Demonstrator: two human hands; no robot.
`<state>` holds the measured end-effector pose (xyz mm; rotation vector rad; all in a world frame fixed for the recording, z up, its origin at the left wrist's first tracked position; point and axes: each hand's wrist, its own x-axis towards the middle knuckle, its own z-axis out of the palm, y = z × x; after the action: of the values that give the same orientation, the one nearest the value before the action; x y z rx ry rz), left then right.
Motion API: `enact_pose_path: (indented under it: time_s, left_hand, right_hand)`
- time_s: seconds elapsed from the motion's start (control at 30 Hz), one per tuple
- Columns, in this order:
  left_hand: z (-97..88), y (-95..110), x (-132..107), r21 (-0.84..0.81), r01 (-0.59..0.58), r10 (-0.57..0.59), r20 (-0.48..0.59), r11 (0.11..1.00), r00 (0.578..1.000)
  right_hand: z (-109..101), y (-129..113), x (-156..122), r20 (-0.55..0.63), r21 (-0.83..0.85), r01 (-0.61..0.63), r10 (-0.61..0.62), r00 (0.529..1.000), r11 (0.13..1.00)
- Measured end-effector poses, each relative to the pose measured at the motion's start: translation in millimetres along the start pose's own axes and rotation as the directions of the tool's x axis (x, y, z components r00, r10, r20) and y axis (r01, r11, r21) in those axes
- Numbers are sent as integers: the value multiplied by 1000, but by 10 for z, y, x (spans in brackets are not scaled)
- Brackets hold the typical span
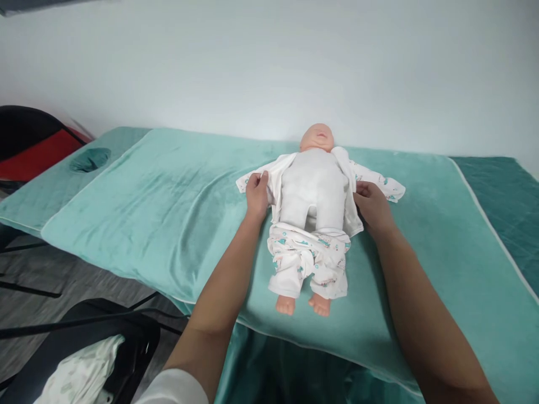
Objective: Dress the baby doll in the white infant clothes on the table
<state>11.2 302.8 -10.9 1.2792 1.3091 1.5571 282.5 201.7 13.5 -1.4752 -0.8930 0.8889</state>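
Observation:
A baby doll (315,193) lies on its back on a teal blanket (168,202), head toward the wall. It wears white patterned trousers (309,258), and an open white patterned jacket (349,185) is spread under its bare torso. My left hand (257,194) grips the jacket's left front edge beside the doll's side. My right hand (371,206) rests closed on the jacket's right front edge by the other side.
The blanket covers a padded table (505,196) that runs along a white wall. A dark chair with a red cushion (33,151) stands at far left. A black chair holding white cloth (84,365) sits at lower left, over a grey floor.

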Motion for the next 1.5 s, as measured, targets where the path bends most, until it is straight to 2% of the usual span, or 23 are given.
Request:
enact_pose_path:
  time_s: [0.1, 0.2, 0.3, 0.43, 0.53, 0.63, 0.73, 0.87, 1.03, 1.17, 1.2, 1.27, 1.33, 1.4, 1.5]
  left_hand:
    - [-65, 9, 25, -200, 77, -86, -33, 977, 996]
    - [-133, 52, 10, -355, 220, -212, 62, 909, 975]
    - [-198, 89, -36, -373, 298, -264, 141, 879, 954]
    - [-298, 56, -81, -234, 198, -194, 41, 952, 980]
    - [-391, -2, -74, -55, 76, -82, -110, 996, 991]
    - [-464, -34, -58, 86, 38, -19, -207, 996, 978]
    - [-491, -30, -61, 161, 53, -13, -242, 986, 970]
    - [-501, -6, -81, 253, 72, 3, -284, 965, 959]
    - [-524, 21, -83, 362, 124, 12, -351, 924, 936]
    - [-506, 36, -89, 447, 156, 1, -332, 881, 943]
    - [-499, 35, -97, 477, 152, 4, -310, 865, 951]
    - [-486, 30, -120, 538, 126, 20, -259, 834, 966]
    - [-476, 25, -151, 598, 59, 90, -216, 800, 972]
    - [-462, 26, -190, 655, -57, 228, -179, 754, 957]
    - [-422, 52, -269, 640, -248, 407, -110, 727, 907]
  right_hand:
    - [2, -45, -28, 15, 109, 11, -13, 1000, 994]
    - [-16, -82, -48, -21, 219, -7, 11, 1000, 976]
    - [-52, -99, -46, -64, 217, -47, 62, 996, 975]
    - [-155, -126, -32, -169, 115, -38, 58, 984, 993]
    - [-314, -172, -33, -281, -157, 31, -75, 957, 987]
    - [-520, -211, -28, -337, -449, 10, -179, 924, 894]
    - [-701, -205, -7, -304, -591, -65, -146, 941, 804]
    - [-842, -143, 27, -184, -753, -100, -61, 981, 650]
    - [-916, -77, 48, -141, -848, -101, -38, 989, 519]
    - [-913, -51, 19, -107, -889, -104, 18, 994, 445]
    - [-898, -53, 7, -101, -893, -89, -3, 995, 440]
    - [-838, -73, -20, -110, -882, -30, -143, 984, 471]
    - [-732, -115, -57, -121, -832, 102, -358, 926, 545]
    - [-575, -170, -117, -84, -728, 289, -500, 862, 622]
    - [-294, -240, -265, 85, -512, 495, -532, 842, 702]
